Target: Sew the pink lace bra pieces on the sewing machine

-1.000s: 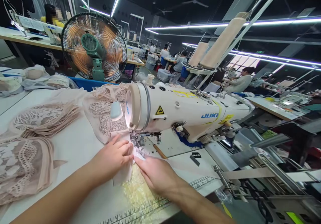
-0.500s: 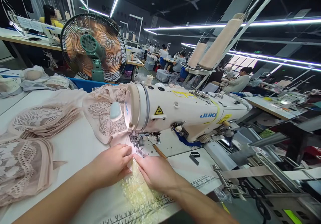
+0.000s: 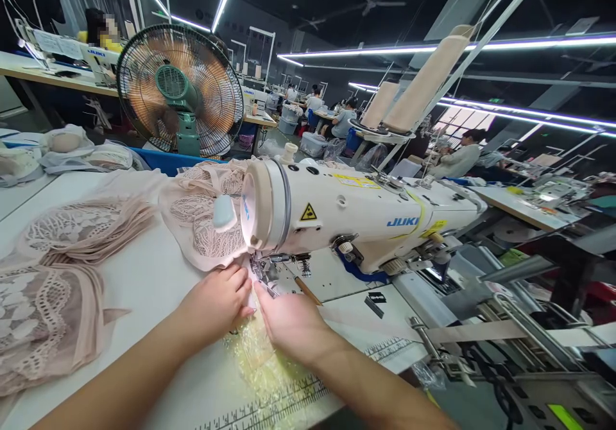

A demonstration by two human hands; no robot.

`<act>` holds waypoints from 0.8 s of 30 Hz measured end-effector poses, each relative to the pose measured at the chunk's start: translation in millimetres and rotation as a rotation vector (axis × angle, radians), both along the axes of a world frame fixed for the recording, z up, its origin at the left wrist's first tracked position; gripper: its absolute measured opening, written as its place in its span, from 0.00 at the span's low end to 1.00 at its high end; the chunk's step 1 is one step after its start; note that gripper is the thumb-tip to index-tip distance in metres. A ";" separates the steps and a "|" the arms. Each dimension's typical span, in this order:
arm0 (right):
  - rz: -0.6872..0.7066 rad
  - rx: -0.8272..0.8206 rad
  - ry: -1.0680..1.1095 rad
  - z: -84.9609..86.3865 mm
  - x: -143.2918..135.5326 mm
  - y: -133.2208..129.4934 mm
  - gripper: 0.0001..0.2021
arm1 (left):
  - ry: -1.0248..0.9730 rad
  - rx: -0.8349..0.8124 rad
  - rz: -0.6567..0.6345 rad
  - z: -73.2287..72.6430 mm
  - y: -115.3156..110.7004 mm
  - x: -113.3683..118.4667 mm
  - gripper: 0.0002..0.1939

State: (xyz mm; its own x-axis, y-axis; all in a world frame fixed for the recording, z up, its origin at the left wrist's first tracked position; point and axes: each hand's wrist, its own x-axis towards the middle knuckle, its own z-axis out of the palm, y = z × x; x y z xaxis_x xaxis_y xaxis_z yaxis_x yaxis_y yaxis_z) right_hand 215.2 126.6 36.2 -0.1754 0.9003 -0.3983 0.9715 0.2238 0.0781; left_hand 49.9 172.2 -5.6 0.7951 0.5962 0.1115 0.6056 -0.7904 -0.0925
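Note:
Pale pink lace fabric [image 3: 205, 240] spreads to the left of the white JUKI sewing machine [image 3: 346, 208] and runs under its presser foot [image 3: 262, 269]. My left hand [image 3: 216, 305] is closed on the fabric's near edge, just left of the foot, with its fingers curled. On the other side, my right hand [image 3: 293, 327] is closed with its fingertips pressed on the same cloth in front of the foot; its thumb is hidden. Beneath both hands lies a crinkled yellow piece under clear film [image 3: 262, 369]. The needle point cannot be made out.
Stacked lace pieces [image 3: 58, 314] lie at the left. A wooden-handled tool [image 3: 307, 290] and a black blade [image 3: 376, 297] rest right of the foot. A printed ruler [image 3: 283, 401] marks the table's front edge. Behind stand a fan [image 3: 185, 103] and thread cones [image 3: 428, 83]; people work farther off.
My left hand has shifted slightly forward and its fingers are more curled on the fabric's edge. My right hand has moved a little toward the presser foot. The lace has slid slightly.

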 end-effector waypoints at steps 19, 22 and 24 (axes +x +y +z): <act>0.037 0.278 0.251 -46.8 21.8 -24.0 0.27 | 0.122 -0.084 0.400 29.2 -6.6 0.8 0.18; 0.058 0.314 0.266 -54.1 24.2 -22.6 0.26 | 0.160 -0.090 0.519 44.1 -16.8 -3.8 0.19; 0.077 0.339 0.275 -57.8 26.2 -22.9 0.25 | 0.136 -0.035 0.674 50.5 -20.5 -6.1 0.22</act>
State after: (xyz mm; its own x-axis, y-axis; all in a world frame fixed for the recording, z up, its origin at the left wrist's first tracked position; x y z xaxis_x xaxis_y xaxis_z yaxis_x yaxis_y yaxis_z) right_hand 241.5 103.6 -21.6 -0.3052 0.9522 -0.0122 0.9479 0.3026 -0.0993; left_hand 43.8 151.7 44.9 0.2552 0.9668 0.0088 0.9507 -0.2493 -0.1842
